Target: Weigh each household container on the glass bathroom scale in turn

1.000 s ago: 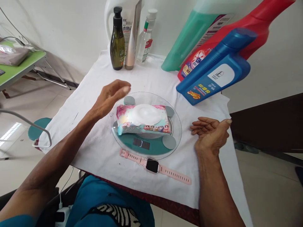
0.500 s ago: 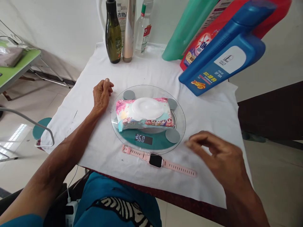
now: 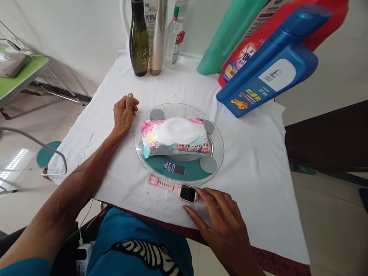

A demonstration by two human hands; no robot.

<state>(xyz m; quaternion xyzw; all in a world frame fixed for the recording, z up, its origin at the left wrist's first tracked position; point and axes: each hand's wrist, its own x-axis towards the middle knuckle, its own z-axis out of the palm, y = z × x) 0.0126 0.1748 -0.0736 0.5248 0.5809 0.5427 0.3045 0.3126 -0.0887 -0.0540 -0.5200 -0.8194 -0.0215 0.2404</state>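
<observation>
A pack of wet wipes (image 3: 175, 138) with a white lid lies on a round glass scale (image 3: 217, 151), whose display (image 3: 174, 167) reads 60. Just in front of the scale a pink smartwatch (image 3: 186, 193) lies flat on the white cloth (image 3: 258, 161). My right hand (image 3: 224, 226) covers the watch's right strap, thumb and forefinger closed on either side of the watch face. My left hand (image 3: 123, 115) rests on the cloth left of the scale, fingers loosely curled, holding nothing.
A dark green bottle (image 3: 138, 42), a gold tube (image 3: 156, 42) and a clear bottle (image 3: 174, 38) stand at the back. Blue (image 3: 267, 69), red (image 3: 244, 57) and green (image 3: 227, 38) detergent bottles lean at the back right. A green table (image 3: 17, 76) stands far left.
My right hand came down from the right of the scale onto the watch. My left hand dropped from above the wipes to the cloth and curled. The display came on.
</observation>
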